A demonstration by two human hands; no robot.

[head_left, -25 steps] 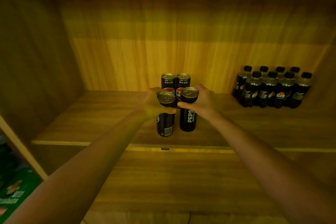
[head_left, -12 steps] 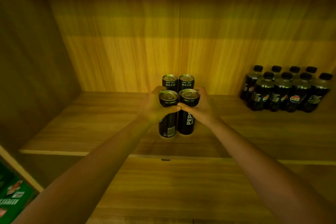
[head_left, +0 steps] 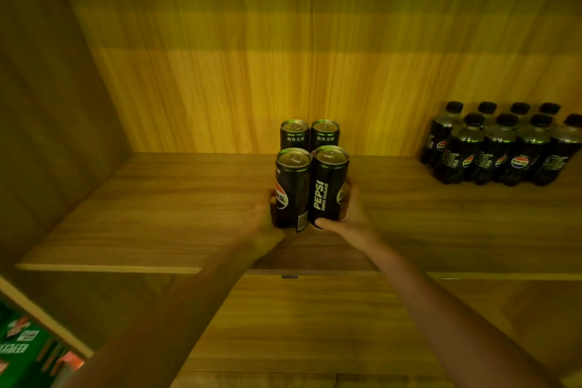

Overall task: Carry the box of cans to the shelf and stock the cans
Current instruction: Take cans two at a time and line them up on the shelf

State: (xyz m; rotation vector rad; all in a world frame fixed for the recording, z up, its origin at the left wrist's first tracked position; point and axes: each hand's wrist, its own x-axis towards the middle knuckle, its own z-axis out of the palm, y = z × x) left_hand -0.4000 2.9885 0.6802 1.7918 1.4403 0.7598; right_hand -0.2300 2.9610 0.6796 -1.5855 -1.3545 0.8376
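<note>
Two tall black Pepsi cans stand side by side on the wooden shelf. My left hand wraps the base of the left front can. My right hand holds the lower part of the right front can, thumb across its bottom front. Directly behind them, touching, stand two more black cans against the back panel. The box of cans is not in view.
A group of several black Pepsi bottles stands at the shelf's back right. The left side wall closes the shelf. A lower wooden board lies below the shelf edge. Green packaging shows at bottom left.
Both hands slid from the can tops down to the can bases. The two front cans now sit pushed back against the rear pair.
</note>
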